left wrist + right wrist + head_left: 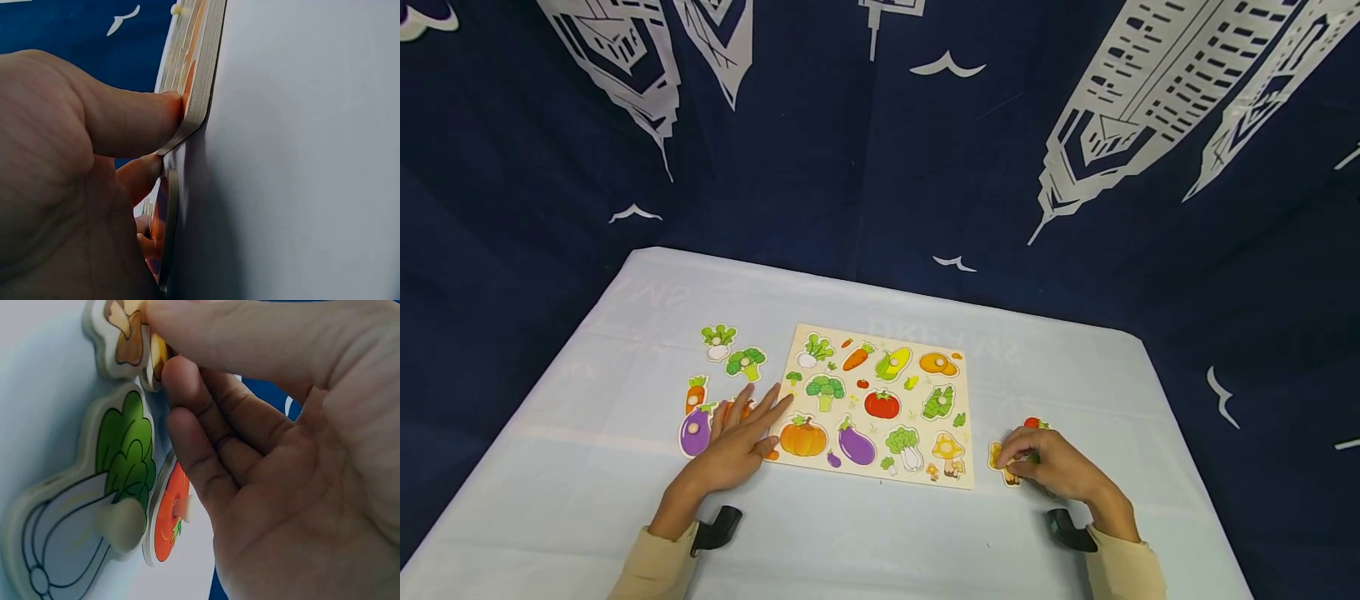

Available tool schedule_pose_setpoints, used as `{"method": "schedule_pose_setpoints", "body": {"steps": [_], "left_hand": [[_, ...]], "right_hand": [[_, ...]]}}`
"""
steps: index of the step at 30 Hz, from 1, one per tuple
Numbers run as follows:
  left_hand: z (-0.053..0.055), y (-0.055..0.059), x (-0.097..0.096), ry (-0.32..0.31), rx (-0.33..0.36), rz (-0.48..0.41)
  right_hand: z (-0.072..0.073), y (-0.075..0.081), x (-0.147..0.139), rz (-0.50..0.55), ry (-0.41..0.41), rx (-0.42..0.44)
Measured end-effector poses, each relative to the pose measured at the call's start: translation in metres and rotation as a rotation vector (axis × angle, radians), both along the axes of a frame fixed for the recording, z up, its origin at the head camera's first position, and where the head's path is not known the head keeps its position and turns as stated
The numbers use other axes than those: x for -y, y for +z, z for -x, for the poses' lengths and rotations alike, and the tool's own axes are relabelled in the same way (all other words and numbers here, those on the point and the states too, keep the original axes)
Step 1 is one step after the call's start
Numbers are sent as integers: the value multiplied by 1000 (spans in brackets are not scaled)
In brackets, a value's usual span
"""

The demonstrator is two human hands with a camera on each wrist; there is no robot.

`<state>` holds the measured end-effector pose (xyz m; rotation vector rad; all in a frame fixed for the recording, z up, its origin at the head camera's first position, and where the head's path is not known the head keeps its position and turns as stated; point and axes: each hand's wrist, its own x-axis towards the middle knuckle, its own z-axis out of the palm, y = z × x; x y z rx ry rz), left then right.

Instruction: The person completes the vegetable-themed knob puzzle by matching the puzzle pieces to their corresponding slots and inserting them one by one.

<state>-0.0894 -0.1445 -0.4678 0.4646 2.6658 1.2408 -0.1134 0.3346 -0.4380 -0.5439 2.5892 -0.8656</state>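
A wooden vegetable puzzle board lies flat on the table. My left hand rests at its left edge with fingers spread and the thumb on the board's corner. Partly beneath that hand are a pumpkin piece and an eggplant piece. To the board's right, my right hand pinches a mushroom piece between thumb and fingertips; its knob is hidden. Below those fingers in the right wrist view are a bok choy piece and a tomato piece, both with knobs.
Left of the board lie a radish piece, a broccoli piece and a carrot piece. The white-covered table ends at a dark blue printed curtain. Black wrist cameras sit at both sleeves.
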Motion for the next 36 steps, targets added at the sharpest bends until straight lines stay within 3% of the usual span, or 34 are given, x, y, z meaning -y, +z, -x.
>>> {"method": "schedule_pose_setpoints", "body": {"steps": [8,17,36], "left_hand": [[0,-1,1,3,7,7],[0,1,1,1,2,10],[1,-1,1,-1,13,13]], "right_hand": [[3,-1,2,-4,2,-11],[5,0,11,30,72,-92],[10,-2,50,64,130,-180]]}}
